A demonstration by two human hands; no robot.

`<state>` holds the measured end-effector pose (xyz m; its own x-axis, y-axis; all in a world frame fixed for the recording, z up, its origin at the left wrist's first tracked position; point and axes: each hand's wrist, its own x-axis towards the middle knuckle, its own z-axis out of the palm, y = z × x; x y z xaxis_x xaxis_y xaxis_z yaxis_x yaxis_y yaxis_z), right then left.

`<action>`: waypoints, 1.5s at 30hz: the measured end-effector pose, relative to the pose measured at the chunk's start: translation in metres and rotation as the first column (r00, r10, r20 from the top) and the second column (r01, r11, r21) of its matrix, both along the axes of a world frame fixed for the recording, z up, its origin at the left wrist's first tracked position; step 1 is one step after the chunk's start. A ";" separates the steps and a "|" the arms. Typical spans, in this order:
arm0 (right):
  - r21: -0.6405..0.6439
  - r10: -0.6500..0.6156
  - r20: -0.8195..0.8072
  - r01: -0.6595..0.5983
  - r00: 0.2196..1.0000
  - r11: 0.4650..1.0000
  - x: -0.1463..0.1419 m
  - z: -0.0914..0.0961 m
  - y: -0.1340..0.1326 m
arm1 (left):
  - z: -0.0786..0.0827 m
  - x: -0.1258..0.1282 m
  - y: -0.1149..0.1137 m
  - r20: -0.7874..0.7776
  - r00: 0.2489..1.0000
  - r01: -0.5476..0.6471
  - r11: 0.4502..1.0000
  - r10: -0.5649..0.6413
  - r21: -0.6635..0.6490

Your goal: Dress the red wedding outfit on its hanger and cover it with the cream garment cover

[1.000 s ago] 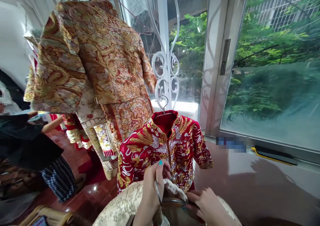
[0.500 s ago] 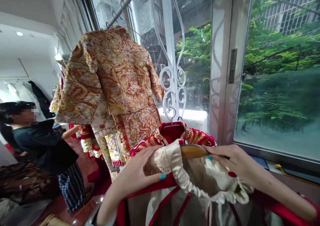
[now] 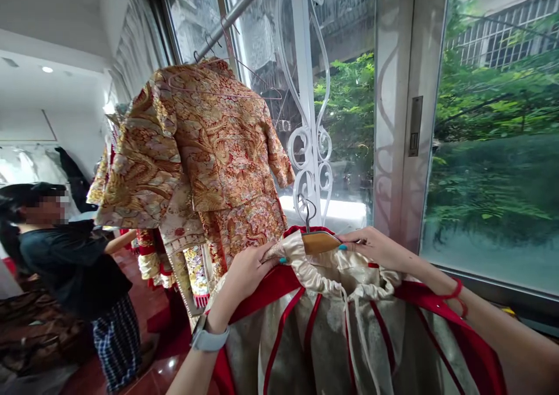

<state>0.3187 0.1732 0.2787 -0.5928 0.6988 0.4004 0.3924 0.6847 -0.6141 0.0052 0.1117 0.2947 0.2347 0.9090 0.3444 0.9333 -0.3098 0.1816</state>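
Note:
A cream sheer garment cover point(image 3: 336, 331) with red strips and a gathered satin neck hangs in front of me. Its neck opening sits over a wooden hanger point(image 3: 321, 243), whose metal hook point(image 3: 309, 211) sticks up. My left hand point(image 3: 248, 275) is closed on the left side of the neck, thumb in front. On the other side, my right hand point(image 3: 382, 252) grips the neck edge close to the hanger's end; its fingertips are partly hidden. A bit of red garment point(image 3: 297, 229) shows just behind the hanger.
A gold-and-red brocade jacket point(image 3: 227, 133) hangs from a metal rail point(image 3: 238, 13) at the left. White scrolled ironwork point(image 3: 311, 144) stands before the window point(image 3: 489, 168). A person in a dark top point(image 3: 65, 267) is at the far left, reaching toward hanging clothes.
Both hands have moved up slightly with the cover's neck, which now lies over more of the red embroidered garment behind. The neck opening looks narrower around the hanger. The view has shifted slightly.

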 end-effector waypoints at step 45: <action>-0.162 0.031 -0.536 -0.139 0.844 0.977 -0.082 0.047 0.018 | -0.022 -0.018 0.027 0.332 0.932 0.181 0.980 -0.144 -0.082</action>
